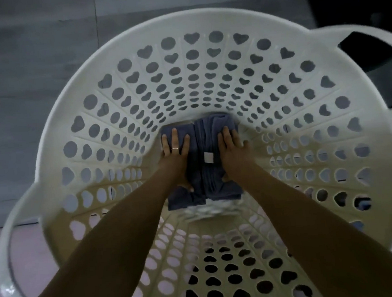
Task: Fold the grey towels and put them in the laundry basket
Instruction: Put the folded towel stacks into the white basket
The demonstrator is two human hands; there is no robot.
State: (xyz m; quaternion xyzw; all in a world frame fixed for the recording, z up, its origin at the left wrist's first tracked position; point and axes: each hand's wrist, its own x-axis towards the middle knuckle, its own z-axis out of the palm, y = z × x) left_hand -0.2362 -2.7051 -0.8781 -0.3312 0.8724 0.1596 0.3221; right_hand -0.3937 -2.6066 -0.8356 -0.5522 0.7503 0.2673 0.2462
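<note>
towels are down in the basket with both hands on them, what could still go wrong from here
1. The folded grey towels sit as two bundles side by side; the left hand and right hand press flat on them, so the folds may spring open when the hands lift.
2. Loose edges bunch at the near end, and they could unfold or crumple.
3. Both arms reach deep inside the laundry basket; catching its wall on the way out could tip it.

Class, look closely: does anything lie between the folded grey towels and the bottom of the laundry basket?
Nothing visible does. The towels already lie at the bottom of the basket, with the left hand and right hand on them.
</note>
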